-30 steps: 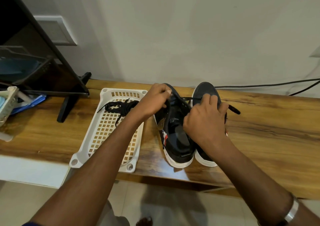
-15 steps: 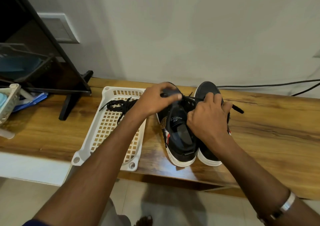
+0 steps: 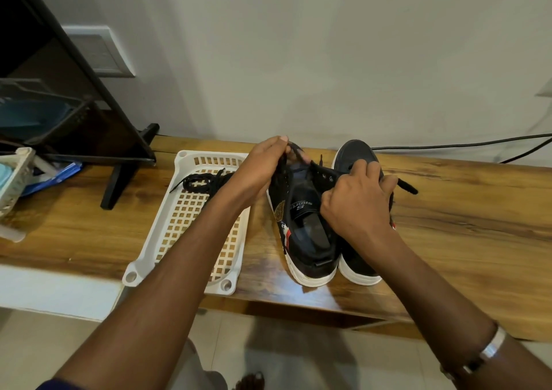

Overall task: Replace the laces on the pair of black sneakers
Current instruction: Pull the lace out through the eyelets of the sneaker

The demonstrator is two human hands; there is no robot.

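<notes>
Left hand (image 3: 263, 168) pinched shut on a strand of flat black lace (image 3: 283, 162), lifted up over the toe end of the left black canvas sneaker with a white rubber sole (image 3: 301, 228); likely raised to draw slack through the eyelets. Right hand (image 3: 355, 204) closed at the lace's other end, at 3 o'clock of the tongue, its frayed tip (image 3: 407, 187) sticking out toward 3 o'clock past the knuckles; probably bracing the upper while feeding. Second black sneaker (image 3: 357, 156) stands touching the first on its 3 o'clock side, mostly hidden under the right wrist, lacing state not visible. Both heels face the wearer on the brown wood-grain bench (image 3: 466, 228). White perforated plastic tray (image 3: 185, 228) just beside, at 9 o'clock, holds a bundled spare black lace (image 3: 203, 180) at its far end: kept within reach, off the bench.
</notes>
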